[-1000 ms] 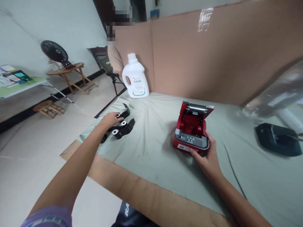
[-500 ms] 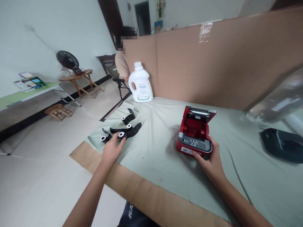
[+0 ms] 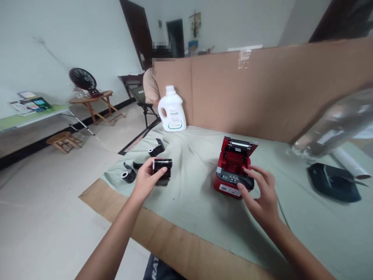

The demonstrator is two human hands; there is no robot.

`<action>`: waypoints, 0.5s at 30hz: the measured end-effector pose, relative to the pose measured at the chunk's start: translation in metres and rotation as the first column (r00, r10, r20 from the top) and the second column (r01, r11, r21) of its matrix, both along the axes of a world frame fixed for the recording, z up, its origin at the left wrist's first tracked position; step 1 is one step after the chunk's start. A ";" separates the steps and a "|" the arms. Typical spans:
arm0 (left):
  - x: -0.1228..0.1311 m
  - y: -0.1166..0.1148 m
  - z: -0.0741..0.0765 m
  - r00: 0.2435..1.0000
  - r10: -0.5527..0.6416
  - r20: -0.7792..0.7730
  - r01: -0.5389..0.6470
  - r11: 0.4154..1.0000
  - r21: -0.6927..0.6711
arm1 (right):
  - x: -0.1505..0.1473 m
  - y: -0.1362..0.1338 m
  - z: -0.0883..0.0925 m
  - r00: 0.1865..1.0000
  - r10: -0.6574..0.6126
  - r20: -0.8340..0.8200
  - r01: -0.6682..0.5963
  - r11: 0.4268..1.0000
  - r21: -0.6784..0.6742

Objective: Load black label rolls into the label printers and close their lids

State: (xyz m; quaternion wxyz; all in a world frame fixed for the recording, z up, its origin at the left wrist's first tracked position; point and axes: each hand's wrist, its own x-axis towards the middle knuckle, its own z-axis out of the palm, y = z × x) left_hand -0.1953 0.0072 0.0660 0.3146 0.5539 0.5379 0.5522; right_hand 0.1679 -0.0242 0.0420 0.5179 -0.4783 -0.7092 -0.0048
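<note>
My left hand is closed around a black ribbon roll with a white core, raised over the cloth, a shiny loose length hanging below the thumb. Just behind that hand lie more rolls: one black roll to its left and another black roll farther back, both with white cores. A small red label printer stands on the cloth, its lid tipped up and its red compartment exposed. At the printer's right side, my right hand has its fingers spread, thumb near the front corner; whether the fingertips touch it, I cannot tell.
A white jug stands at the back before a cardboard screen. On the right are a dark flat object, a clear plastic-wrapped bundle and a pale tube. A person sits behind the screen.
My left hand has lifted a black ribbon roll off the cloth and moved slightly right. My right hand has loosened from the printer's side, its fingers now spread.
</note>
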 end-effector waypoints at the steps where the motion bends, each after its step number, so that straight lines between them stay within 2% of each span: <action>1: 0.014 0.003 0.007 0.996 -0.075 0.049 0.077 0.997 -0.028 | -0.002 -0.002 0.016 0.998 0.060 0.025 -0.060 0.998 0.011; 4: 0.067 0.011 0.023 0.942 -0.289 0.168 0.304 0.950 -0.068 | -0.008 -0.002 0.063 0.977 0.213 0.017 -0.212 0.976 -0.039; 6: 0.104 0.015 0.028 0.871 -0.421 0.255 0.453 0.888 -0.081 | -0.010 0.003 0.091 0.967 0.254 0.023 -0.247 0.955 -0.163; 8: 0.136 0.017 0.030 0.790 -0.515 0.332 0.566 0.821 -0.071 | -0.008 0.012 0.113 0.948 0.314 0.057 -0.270 0.884 -0.381; 9: 0.149 0.017 0.029 0.757 -0.543 0.363 0.601 0.797 -0.060 | -0.007 0.017 0.121 0.931 0.358 0.066 -0.278 0.816 -0.507; 11: 0.167 0.016 0.024 0.723 -0.560 0.405 0.629 0.775 -0.051 | -0.002 0.028 0.129 0.898 0.435 0.064 -0.268 0.657 -0.705; 12: 0.173 0.015 0.020 0.720 -0.552 0.422 0.627 0.777 -0.052 | 0.000 0.032 0.129 0.887 0.458 0.063 -0.256 0.600 -0.758; 13: 0.177 0.015 0.016 0.722 -0.536 0.438 0.617 0.785 -0.056 | 0.002 0.036 0.128 0.882 0.467 0.065 -0.247 0.574 -0.781; 15: 0.180 0.015 0.006 0.730 -0.499 0.467 0.591 0.804 -0.065 | 0.004 0.043 0.122 0.882 0.465 0.079 -0.244 0.592 -0.768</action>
